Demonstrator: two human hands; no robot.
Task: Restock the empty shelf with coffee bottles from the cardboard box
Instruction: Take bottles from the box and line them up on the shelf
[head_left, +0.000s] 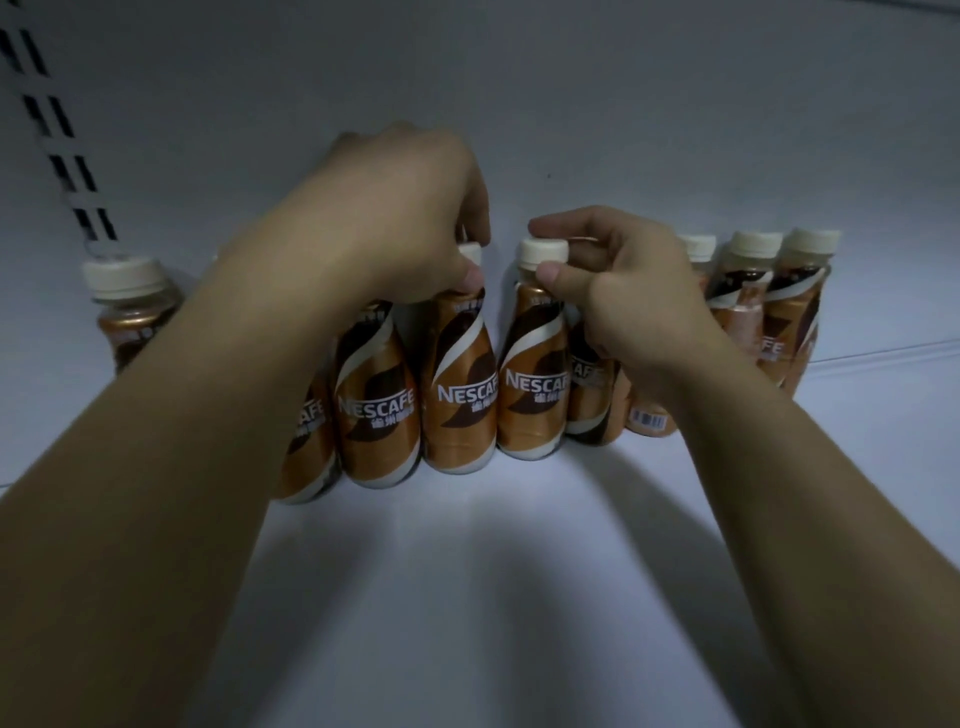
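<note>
A row of brown coffee bottles (530, 374) with cream caps stands upright on the white shelf (467, 571), against its back panel (571, 104). The left hand (410, 223) reaches over the row and grips the cap end of 1 bottle (460, 384), fingers curled over the top and thumb pressed at the neck. Just beside it, the right hand (639, 301) pinches the cap (544, 253) of the next bottle between thumb and forefinger, the other fingers curled behind. Both bottles rest on the shelf, touching their neighbours. More bottles stand at the far right (800, 312), and 1 bottle (132, 306) stands apart at the left near a slotted upright (67, 156).
</note>
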